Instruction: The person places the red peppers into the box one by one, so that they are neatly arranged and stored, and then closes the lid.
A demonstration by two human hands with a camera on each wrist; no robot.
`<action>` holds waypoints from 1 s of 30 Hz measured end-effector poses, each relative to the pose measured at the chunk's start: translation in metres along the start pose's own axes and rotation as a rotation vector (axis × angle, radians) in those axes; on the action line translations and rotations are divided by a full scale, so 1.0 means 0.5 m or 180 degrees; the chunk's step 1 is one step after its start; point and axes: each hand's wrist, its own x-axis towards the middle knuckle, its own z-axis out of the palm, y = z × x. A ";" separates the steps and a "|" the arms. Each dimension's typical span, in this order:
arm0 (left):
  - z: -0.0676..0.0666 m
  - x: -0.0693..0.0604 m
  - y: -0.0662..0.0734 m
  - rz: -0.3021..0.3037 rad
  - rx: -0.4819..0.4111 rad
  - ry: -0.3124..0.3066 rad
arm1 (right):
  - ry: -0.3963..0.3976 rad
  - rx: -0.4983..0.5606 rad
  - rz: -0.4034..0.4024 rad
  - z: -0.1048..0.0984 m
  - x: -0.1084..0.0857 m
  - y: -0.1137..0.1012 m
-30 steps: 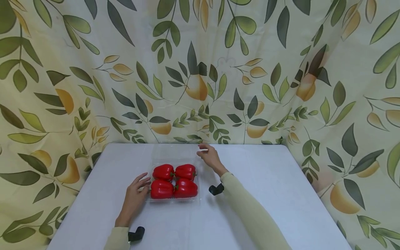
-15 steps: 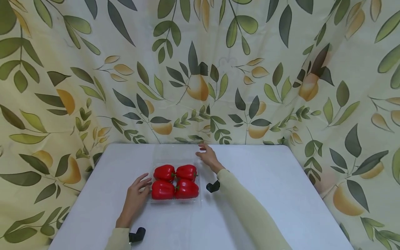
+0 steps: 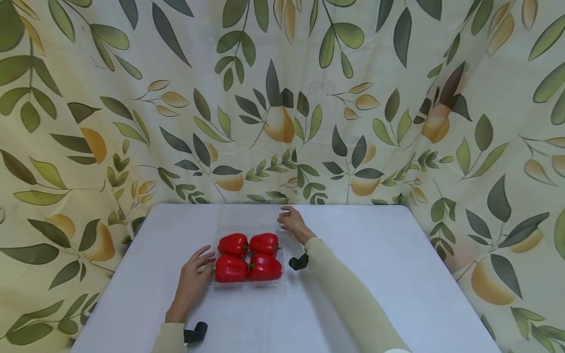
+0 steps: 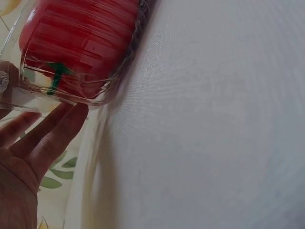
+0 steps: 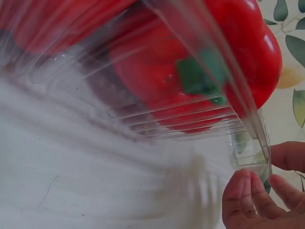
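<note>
Several red bell peppers (image 3: 231, 268) with green stems sit in two rows in a clear plastic clamshell container (image 3: 247, 284). Its transparent lid (image 3: 244, 215) is folded back behind them on the table. My left hand (image 3: 192, 279) is at the container's left side, its fingers extended; in the left wrist view its fingertips (image 4: 78, 114) touch the lower corner of the plastic. At the back right, my right hand (image 3: 295, 225) is by the lid's edge. The right wrist view has the plastic edge between thumb and curled fingers (image 5: 238, 191), which appear to pinch it.
The container stands on a white table (image 3: 353, 245) that ends at a straight back edge. A leaf-and-fruit patterned curtain (image 3: 282, 117) hangs behind and along both sides. A black wrist camera mount (image 3: 298, 262) juts from the right sleeve, another (image 3: 196, 333) from the left.
My right hand has shifted slightly, its raised fingers dropping lower at the lid's edge. The left hand and the peppers keep nearly the same places.
</note>
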 end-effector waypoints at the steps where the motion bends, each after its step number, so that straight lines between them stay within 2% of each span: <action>1: 0.000 0.000 0.000 -0.0004 0.0003 0.0014 | -0.0001 0.0003 -0.0005 0.000 0.001 0.000; 7: 0.000 -0.004 -0.003 -0.0006 0.0025 -0.0010 | 0.0024 0.0063 0.0026 -0.002 0.000 -0.008; 12: -0.001 -0.002 -0.004 0.0077 0.0056 0.0027 | -0.0009 0.0111 0.0021 -0.006 0.001 -0.021; 20: 0.005 0.000 -0.004 0.0094 0.0059 0.0021 | -0.0084 0.0225 0.0161 -0.022 0.004 -0.019; 30: 0.000 -0.003 0.000 0.0133 0.0023 -0.0001 | -0.0221 0.0383 0.0074 -0.040 0.000 -0.024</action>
